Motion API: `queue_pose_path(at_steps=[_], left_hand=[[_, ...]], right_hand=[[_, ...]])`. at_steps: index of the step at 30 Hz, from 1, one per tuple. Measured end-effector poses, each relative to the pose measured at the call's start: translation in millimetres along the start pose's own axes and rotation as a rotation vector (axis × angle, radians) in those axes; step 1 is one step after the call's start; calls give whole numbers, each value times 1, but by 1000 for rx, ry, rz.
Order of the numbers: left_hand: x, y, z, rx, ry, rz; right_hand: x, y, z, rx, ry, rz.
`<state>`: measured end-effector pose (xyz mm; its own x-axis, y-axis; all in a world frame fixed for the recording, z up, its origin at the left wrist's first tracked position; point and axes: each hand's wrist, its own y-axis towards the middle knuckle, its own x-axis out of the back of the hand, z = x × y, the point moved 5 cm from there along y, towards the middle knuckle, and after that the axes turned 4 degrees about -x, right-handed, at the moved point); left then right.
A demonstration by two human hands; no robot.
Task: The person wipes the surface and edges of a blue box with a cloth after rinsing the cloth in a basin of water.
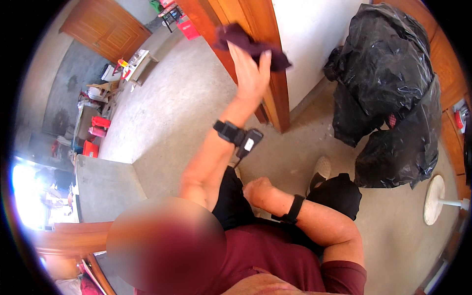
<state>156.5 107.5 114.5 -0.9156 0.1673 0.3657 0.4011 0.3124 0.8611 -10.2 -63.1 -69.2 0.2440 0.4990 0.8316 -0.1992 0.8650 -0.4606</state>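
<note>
Dark maroon cloth (246, 40) is held by the left hand (251, 81), thumb and fingers partly spread, over the wooden door frame (278, 105), reaching past its right edge. Right hand (258, 191) is curled closed near the black trousers (337, 196); its contents cannot be told.

Left hand (251, 78), 12 o'clock: fingertips partly hidden by dark cloth (252, 48). Right hand (258, 191), 5 o'clock: fingertips curled out of sight. Door frame (281, 98): upper end cut off by top edge. Black bags (388, 69), 2 o'clock: contents mostly hidden, not identifiable. Tabletop (139, 68), 10 o'clock: items too small to identify. Oval patch (167, 246), 7 o'clock: blurred throughout. Window glare (32, 191), between 8 and 9: detail lost.
</note>
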Motion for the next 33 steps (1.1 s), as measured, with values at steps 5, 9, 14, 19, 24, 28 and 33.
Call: queue_pose_path(at_steps=[5, 9, 14, 19, 24, 28, 33], left_hand=[[42, 133, -51, -276, 166, -255], [43, 137, -46, -189, 244, -253], [14, 66, -26, -150, 45, -172], [-21, -44, 9, 220, -12, 38], [-19, -66, 12, 230, 26, 87], [6, 2, 1, -98, 194, -92], [49, 127, -38, -136, 131, -194]], right_hand=[[-7, 3, 2, 68, -81, -24], [-10, 6, 1, 19, -35, -12], [-8, -1, -4, 6, 28, -49], [-6, 0, -4, -1, -5, 39], [6, -6, -3, -35, 36, -21], [-3, 4, -2, -41, 16, -94], [-10, 6, -5, 11, -28, -122]])
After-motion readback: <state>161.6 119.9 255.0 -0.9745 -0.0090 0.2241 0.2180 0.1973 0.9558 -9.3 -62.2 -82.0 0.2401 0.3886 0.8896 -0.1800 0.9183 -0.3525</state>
